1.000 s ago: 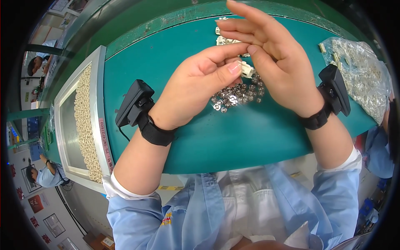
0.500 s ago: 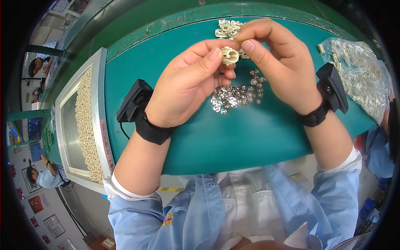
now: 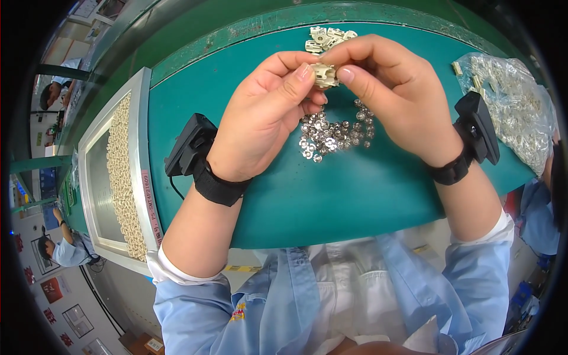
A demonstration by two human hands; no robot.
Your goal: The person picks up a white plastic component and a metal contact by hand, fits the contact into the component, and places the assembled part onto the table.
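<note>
Above the far part of the green mat, my left hand (image 3: 257, 115) is closed around a cream plastic socket (image 3: 325, 76), a short ribbed cylinder with slots, lying sideways. My right hand (image 3: 405, 97) reaches in from the other side. Its thumb and forefinger are closed against the socket's right end; any small piece between them is hidden. Just below the hands lies a loose heap of small shiny metal pieces (image 3: 331, 141). Behind them sits a pile of similar cream sockets (image 3: 322, 39), partly covered by my fingers.
A metal-framed tray (image 3: 144, 112) on the left holds many small cream pieces (image 3: 122, 171). To the right rests a clear plastic bag (image 3: 509, 103) full of pale parts. Green rails (image 3: 236, 29) border the mat's far edge. Other people work at far left.
My right fingertips have come down and left onto the socket's end; a small brownish piece seen in them earlier is hidden now. The socket has turned, its opening no longer facing me.
</note>
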